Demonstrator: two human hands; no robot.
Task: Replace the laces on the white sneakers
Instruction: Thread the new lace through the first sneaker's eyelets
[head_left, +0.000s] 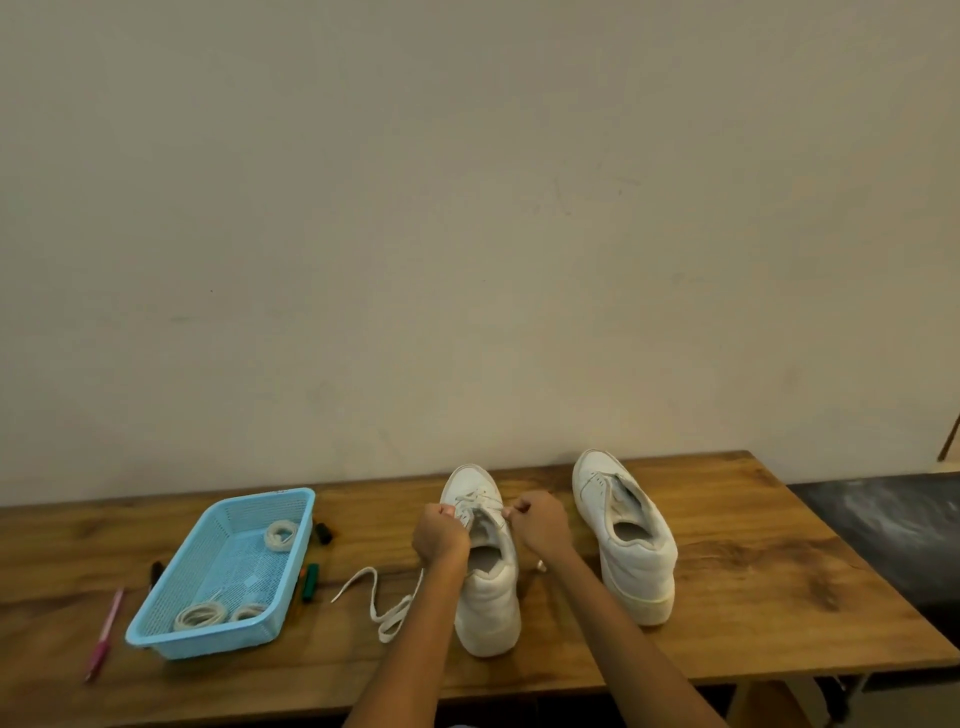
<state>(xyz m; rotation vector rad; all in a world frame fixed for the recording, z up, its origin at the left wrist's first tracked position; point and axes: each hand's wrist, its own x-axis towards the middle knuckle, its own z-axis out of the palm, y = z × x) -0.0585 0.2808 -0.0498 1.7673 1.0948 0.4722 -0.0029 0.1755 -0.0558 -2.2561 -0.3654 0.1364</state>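
Both hands were busy at the near sneaker (485, 571)

Left hand (440, 538) and right hand (537, 525) pinched its white lace (480, 503); the loose end trailed left.

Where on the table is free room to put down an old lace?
Bare wood lies right of the right sneaker, out to the table edge, and along the near edge in front of the basket. Crowded: between basket and left sneaker, where a loose lace and markers lie. Both hands work there.
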